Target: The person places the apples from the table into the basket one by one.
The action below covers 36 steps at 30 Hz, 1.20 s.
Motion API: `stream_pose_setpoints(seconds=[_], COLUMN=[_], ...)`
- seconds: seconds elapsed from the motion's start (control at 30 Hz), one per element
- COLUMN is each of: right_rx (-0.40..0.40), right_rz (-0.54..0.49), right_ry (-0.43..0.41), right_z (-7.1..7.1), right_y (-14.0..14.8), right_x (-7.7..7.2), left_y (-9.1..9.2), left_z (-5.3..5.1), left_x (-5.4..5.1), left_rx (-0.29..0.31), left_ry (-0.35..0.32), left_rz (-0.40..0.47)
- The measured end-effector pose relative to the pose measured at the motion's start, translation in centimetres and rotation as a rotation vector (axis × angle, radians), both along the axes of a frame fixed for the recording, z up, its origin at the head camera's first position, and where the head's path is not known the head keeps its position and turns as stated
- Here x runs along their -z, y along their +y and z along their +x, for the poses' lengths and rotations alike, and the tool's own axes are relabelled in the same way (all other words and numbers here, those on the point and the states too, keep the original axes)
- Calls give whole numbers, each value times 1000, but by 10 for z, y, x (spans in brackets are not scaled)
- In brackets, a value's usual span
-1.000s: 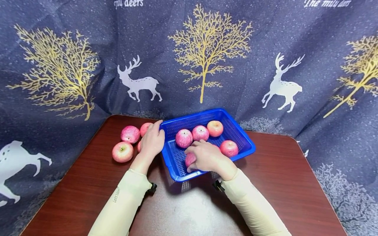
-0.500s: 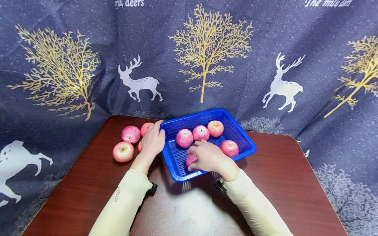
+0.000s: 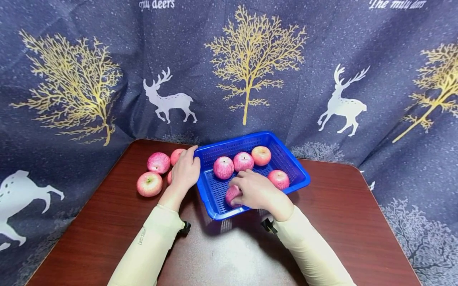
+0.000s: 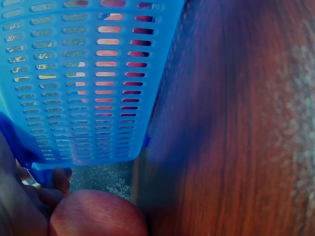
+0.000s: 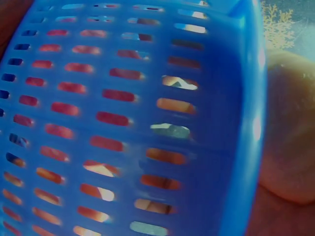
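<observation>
A blue plastic basket (image 3: 213,200) with slotted sides stands on the table. My left hand (image 3: 185,169) grips its left rim; in the left wrist view fingertips (image 4: 60,180) show beside the rim. Inside the basket, near the front wall, my right hand (image 3: 255,191) holds a red apple (image 3: 232,194), fingers over its top and side. Behind that hand sit two pinkish-red apples, one left (image 3: 223,167) and one centre (image 3: 243,161), and a yellowish-red apple (image 3: 261,155). Another red apple (image 3: 278,180) lies at the right. The basket's wall (image 5: 123,113) largely blocks the right wrist view.
Left of the basket, several apples lie on the brown wooden table (image 3: 322,222), among them a dark pink apple (image 3: 158,163) and a paler apple (image 3: 149,184). Others are partly behind my left hand. A dark cloth (image 3: 279,95) with deer and trees hangs behind the table.
My right hand has moved slightly to the right inside the basket, and the apple under its fingers has shifted a little with it. The left hand and the basket have stayed put.
</observation>
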State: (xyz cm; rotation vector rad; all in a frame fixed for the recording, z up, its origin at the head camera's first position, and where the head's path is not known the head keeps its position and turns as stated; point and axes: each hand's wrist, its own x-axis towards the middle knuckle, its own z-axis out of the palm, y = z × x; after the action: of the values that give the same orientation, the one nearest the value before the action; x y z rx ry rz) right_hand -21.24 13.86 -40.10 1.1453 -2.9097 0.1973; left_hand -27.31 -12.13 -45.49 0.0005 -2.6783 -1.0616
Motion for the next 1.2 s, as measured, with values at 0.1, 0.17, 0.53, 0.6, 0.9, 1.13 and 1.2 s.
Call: stream_pose_setpoints(seconds=[0.1, 0.17, 0.53, 0.6, 0.9, 1.13, 1.2], right_rx=[1, 5, 58, 89, 165, 285, 310], right_rz=[2, 5, -100, -117, -243, -284, -296], right_ry=[10, 16, 20, 25, 5, 3, 6], right_z=[2, 3, 0, -4, -20, -27, -28], right_y=[0, 0, 20, 28, 68, 101, 108], right_x=[-2, -2, -12, -14, -22, -21, -20], left_y=[0, 0, 0, 0, -1, -1, -1], left_z=[0, 0, 0, 0, 0, 1, 0], left_x=[0, 0, 1, 1, 0, 0, 0], left_rx=[2, 3, 2, 1, -2, 0, 0], left_ry=[-2, -3, -14, -13, -22, -18, -17], left_rz=[0, 1, -7, -7, -7, -6, -9])
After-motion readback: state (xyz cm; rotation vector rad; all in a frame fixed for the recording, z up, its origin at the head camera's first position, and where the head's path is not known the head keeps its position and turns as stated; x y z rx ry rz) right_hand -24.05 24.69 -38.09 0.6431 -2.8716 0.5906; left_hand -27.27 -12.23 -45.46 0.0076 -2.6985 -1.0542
